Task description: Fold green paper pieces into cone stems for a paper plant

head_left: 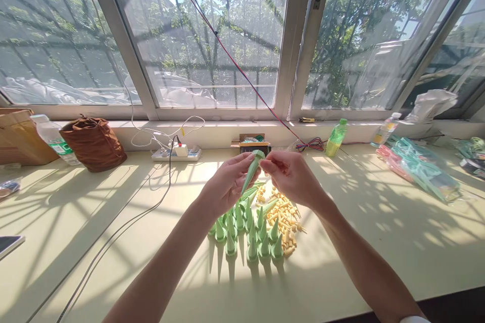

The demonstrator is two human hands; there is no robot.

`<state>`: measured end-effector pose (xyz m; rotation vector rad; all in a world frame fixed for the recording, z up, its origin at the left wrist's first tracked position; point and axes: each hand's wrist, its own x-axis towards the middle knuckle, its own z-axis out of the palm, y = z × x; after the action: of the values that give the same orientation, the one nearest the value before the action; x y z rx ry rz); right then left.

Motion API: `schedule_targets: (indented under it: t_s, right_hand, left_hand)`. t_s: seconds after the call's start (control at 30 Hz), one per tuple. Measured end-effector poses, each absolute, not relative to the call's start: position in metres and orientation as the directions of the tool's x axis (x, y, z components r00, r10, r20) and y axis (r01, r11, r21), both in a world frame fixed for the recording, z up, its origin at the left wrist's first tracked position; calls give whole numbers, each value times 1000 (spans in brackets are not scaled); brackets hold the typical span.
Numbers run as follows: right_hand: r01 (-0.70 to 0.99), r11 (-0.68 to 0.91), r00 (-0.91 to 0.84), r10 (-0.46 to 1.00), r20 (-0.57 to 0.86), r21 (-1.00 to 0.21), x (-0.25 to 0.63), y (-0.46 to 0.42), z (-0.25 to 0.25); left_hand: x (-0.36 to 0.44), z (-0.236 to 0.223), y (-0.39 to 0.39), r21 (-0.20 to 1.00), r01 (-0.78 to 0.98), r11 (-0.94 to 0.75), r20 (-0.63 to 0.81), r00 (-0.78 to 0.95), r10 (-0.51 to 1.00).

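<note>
While your left hand (232,177) holds up a green cone (251,170) between thumb and fingers, your right hand (287,174) meets it from the other side, so the two work close together above the table (303,295). The cone sits between your hands, on the right of your left palm and just left of your right fingertips. Its long axis runs at a slant: the narrow tip points down and a little to the left, and the wide end is up, leaning toward the right hand. That makes the right hand the nearer one to the wide end, while the left hand has hold of the cone's body.

Your left grip is closed on the cone. Your right fingers are curled, with thumb and forefinger brought in at the wide end; you cannot tell from this view whether they pinch the rim, a small piece, or nothing.

Below your hands, standing cones (252,250) are grouped on the table with tips upward, and a few others lie on their sides behind them. To the right of these, beneath your right hand, small yellow pieces (283,214) are spread in a loose heap. Beyond your hands, an opened box (243,144) rests near the window wall.
</note>
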<state>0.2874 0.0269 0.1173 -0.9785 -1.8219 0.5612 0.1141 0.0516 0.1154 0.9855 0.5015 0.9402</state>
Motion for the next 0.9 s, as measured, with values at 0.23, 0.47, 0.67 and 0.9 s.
schedule_targets:
  t_s: [0.23,0.47,0.67,0.9]
  right_hand:
    - [390,552,-196,832,519,-737,286,29,118]
    - [61,345,-202,923,327,-936,284,24,122]
    - [-33,297,-196,934,297,-954,282,24,123]
    - [-71,275,-212,935,284,-959,284,26,121]
  left_hand:
    - [119,115,50,906,-415,81,118,433,893]
    - [122,110,50,925,-358,-124,281,427,860]
    - [122,108,53,918,-351,-184,336,445,830]
    - [118,110,57,937,-315,-149,293,480,827]
